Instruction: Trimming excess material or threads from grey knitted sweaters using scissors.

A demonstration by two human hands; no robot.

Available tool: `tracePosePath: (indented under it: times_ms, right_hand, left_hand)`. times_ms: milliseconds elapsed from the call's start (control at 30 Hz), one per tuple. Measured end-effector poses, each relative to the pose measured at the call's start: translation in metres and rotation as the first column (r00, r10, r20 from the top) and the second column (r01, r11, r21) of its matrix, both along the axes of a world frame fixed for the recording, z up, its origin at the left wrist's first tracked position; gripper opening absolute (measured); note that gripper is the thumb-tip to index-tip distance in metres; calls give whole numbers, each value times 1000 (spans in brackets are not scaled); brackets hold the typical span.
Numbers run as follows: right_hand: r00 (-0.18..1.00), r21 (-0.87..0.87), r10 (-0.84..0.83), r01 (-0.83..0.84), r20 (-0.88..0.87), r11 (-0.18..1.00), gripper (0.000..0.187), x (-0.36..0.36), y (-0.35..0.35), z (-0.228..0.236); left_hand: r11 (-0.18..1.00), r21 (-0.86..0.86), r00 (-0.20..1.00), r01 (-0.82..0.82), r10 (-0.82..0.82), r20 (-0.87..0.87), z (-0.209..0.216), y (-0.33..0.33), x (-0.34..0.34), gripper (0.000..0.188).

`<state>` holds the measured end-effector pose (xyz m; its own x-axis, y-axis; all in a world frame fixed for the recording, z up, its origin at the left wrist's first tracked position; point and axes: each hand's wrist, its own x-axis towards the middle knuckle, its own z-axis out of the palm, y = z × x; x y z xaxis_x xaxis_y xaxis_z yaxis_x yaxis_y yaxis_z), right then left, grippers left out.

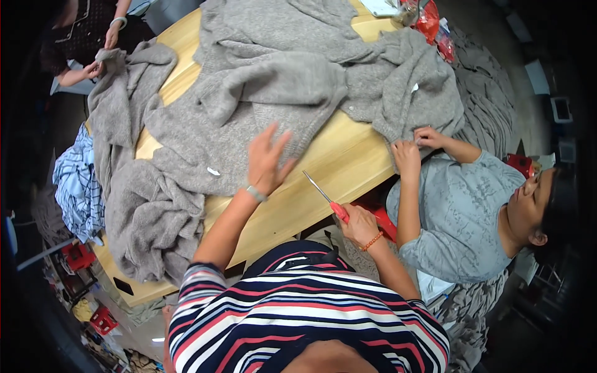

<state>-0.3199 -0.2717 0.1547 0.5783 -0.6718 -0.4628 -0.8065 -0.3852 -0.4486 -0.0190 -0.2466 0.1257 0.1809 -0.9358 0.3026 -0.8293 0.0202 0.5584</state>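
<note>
Left hand (267, 163) hovers open and spread, garment (261, 93) just beyond it; right hand (359, 227) grips tool (339, 211) by its handle, aimed forward-left over worktop (333, 155), probably so its tip clears the garment.

A garment workshop: ahead of the gripping right hand (362, 227), grey knit garments (283, 81) spread over a wooden worktable (348, 149); one co-worker (457, 214) right of that grip and another (78, 38) far left handle them.

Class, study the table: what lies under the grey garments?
The wooden tabletop shows between and around the grey garments, so it lies under them; whatever else they cover cannot be seen.
</note>
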Motion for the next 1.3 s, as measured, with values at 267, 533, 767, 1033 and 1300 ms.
tracePosePath:
  times_ms: [267, 533, 767, 1033, 1300]
  right_hand:
    - [979, -127, 115, -95, 166, 987, 22, 64, -19, -24]
    - [927, -372, 353, -286, 127, 883, 14, 178, -15, -103]
    - [909, 104, 371, -394, 189, 913, 21, 179, -33, -69]
    - [869, 398, -72, -149, 489, 905, 28, 113, -89, -41]
    - [964, 219, -179, 135, 195, 966, 24, 45, -90, -61]
  left_hand:
    - [829, 359, 876, -428, 284, 389, -80, 170, 60, 83]
    - [669, 475, 818, -572, 424, 388, -58, 174, 110, 42]
    - [685, 78, 689, -724, 720, 81, -21, 144, 190, 30]
    - [966, -220, 991, -133, 128, -34, 24, -79, 146, 65]
    - [888, -77, 884, -454, 459, 82, -77, -7, 83, 67]
